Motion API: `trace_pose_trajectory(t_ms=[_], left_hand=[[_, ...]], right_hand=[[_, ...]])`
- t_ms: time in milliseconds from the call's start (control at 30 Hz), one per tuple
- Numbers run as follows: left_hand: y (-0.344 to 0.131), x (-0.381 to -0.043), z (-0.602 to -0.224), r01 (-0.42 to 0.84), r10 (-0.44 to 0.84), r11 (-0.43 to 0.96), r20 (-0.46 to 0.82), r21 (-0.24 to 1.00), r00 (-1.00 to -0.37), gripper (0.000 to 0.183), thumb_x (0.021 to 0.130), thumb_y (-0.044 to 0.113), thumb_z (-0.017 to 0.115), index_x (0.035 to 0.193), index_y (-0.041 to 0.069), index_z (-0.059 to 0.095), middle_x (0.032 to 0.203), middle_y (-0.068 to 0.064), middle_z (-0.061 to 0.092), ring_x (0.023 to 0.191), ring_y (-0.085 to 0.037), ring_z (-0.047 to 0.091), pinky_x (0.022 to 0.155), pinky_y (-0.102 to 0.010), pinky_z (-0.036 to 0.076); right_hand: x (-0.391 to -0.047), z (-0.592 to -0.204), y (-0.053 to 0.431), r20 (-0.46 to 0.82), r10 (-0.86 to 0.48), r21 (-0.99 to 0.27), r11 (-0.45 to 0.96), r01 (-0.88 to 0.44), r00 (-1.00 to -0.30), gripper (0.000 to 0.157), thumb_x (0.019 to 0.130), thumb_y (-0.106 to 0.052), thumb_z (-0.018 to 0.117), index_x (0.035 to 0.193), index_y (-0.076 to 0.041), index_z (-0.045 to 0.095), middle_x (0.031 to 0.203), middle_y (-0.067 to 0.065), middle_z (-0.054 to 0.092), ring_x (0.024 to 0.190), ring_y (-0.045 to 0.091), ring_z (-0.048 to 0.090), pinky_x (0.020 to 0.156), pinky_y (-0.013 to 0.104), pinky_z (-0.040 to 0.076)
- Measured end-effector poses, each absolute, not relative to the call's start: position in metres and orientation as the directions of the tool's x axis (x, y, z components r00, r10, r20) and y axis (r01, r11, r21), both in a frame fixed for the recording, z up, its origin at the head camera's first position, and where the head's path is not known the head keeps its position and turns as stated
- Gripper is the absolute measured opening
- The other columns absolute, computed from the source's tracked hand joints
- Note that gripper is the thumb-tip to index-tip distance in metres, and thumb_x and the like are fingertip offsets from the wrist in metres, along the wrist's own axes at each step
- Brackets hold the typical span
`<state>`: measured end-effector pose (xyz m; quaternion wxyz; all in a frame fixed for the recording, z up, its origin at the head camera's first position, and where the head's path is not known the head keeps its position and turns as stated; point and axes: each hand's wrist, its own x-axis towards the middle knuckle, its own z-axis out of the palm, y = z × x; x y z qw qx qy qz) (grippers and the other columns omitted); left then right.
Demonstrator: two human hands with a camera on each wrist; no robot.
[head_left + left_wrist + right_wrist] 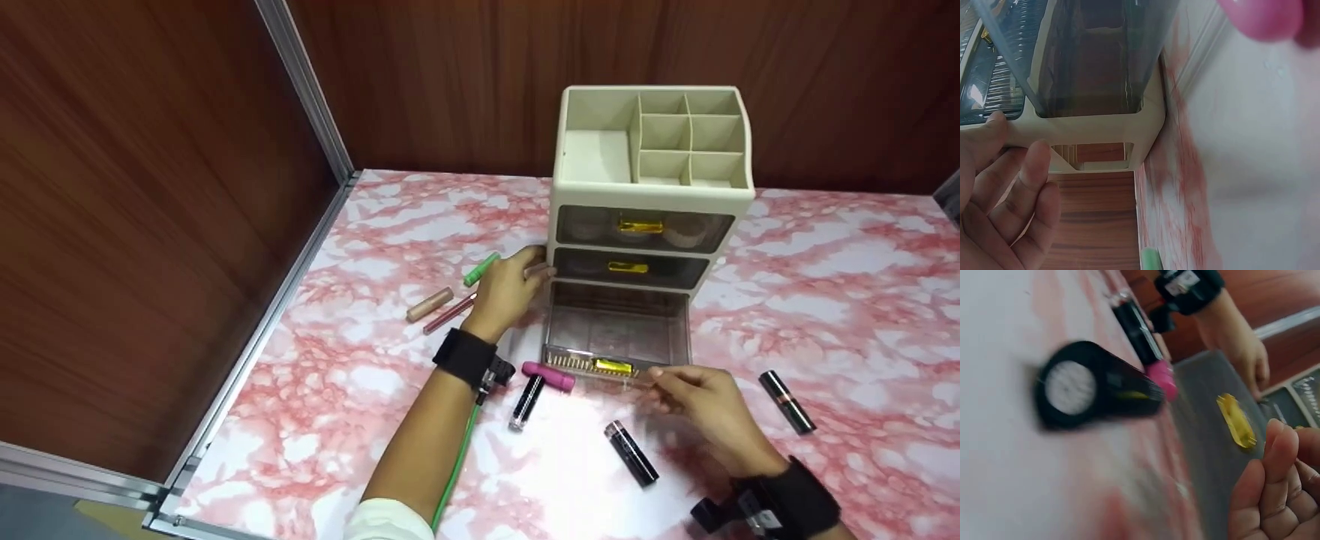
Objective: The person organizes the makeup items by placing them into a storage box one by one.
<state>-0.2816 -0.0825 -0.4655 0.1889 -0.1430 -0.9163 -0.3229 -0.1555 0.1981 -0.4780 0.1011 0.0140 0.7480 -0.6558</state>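
A cream drawer organizer (pixel 652 195) stands at the back, with its see-through bottom drawer (pixel 616 330) pulled out and the two upper drawers closed. My left hand (pixel 510 289) grips the organizer's left edge; in the left wrist view its thumb lies on the front frame (pixel 1089 130) and the fingers curl at the side. At the drawer's front right corner, my right hand (pixel 701 394) pinches the edge between thumb and fingers. The yellow handle (pixel 613 367) is just left of these fingertips. A pink tube (pixel 549 376) lies against the drawer's front left corner.
Black tubes (pixel 631 454) lie in front of the drawer, and another black tube (pixel 787 403) sits to its right. Left of the organizer are a green tube (pixel 481 269), a beige tube (pixel 430 304) and a thin dark-pink tube (pixel 448 314). Wood panels (pixel 450 82) border the marbled table (pixel 300 420).
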Motion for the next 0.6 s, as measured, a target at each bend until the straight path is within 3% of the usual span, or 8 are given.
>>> trace_pose_trajectory(t_ms=[133,300,433,533,600], left_hand=[[-0.082,-0.283,-0.466,0.390,0.146,0.751,0.441,0.534,-0.886,0.028,0.092,0.038,0.066,0.112,0.018,0.068,0.098,0.000,0.073,0.082,-0.019,0.070,0.078,-0.033,0.051],[-0.082,-0.284,-0.464,0.401,0.143,0.748,0.461,0.529,-0.876,0.028,0.092,0.038,0.066,0.111,0.017,0.068,0.095,0.000,0.074,0.071,-0.017,0.068,0.076,-0.034,0.050],[-0.082,-0.282,-0.466,0.405,0.141,0.752,0.474,0.520,-0.869,0.028,0.092,0.039,0.066,0.109,0.017,0.068,0.095,0.001,0.074,0.070,-0.016,0.067,0.078,-0.034,0.050],[-0.083,-0.282,-0.466,0.408,0.143,0.750,0.474,0.521,-0.869,0.027,0.092,0.038,0.066,0.109,0.017,0.068,0.095,0.001,0.074,0.072,-0.016,0.068,0.083,-0.036,0.049],[-0.083,-0.282,-0.465,0.407,0.141,0.747,0.473,0.526,-0.870,0.027,0.092,0.038,0.066,0.108,0.017,0.068,0.094,0.000,0.074,0.069,-0.015,0.067,0.085,-0.036,0.048]], right_hand=[[-0.159,-0.470,0.209,-0.114,-0.080,-0.980,0.173,0.099,-0.990,0.031,0.094,-0.016,0.066,0.103,0.013,0.066,0.083,0.020,0.067,0.067,0.020,0.063,0.065,0.032,0.057],[-0.156,-0.468,0.215,-0.092,-0.311,-0.894,0.445,-0.059,-0.946,0.015,0.088,-0.014,0.072,0.089,0.000,0.071,0.077,0.007,0.065,0.064,0.015,0.057,0.056,0.028,0.051],[-0.142,-0.471,0.204,-0.057,-0.450,-0.686,0.666,-0.293,-0.891,0.024,0.079,-0.039,0.080,0.069,-0.022,0.066,0.063,-0.011,0.058,0.057,0.007,0.050,0.051,0.024,0.043],[-0.135,-0.472,0.193,-0.051,-0.454,-0.551,0.756,-0.354,-0.889,0.032,0.070,-0.055,0.080,0.063,-0.030,0.063,0.058,-0.018,0.052,0.055,0.004,0.046,0.049,0.024,0.039],[-0.132,-0.474,0.189,-0.083,-0.457,-0.512,0.782,-0.356,-0.885,0.031,0.067,-0.056,0.082,0.062,-0.031,0.063,0.058,-0.018,0.052,0.055,0.004,0.045,0.047,0.024,0.038]])
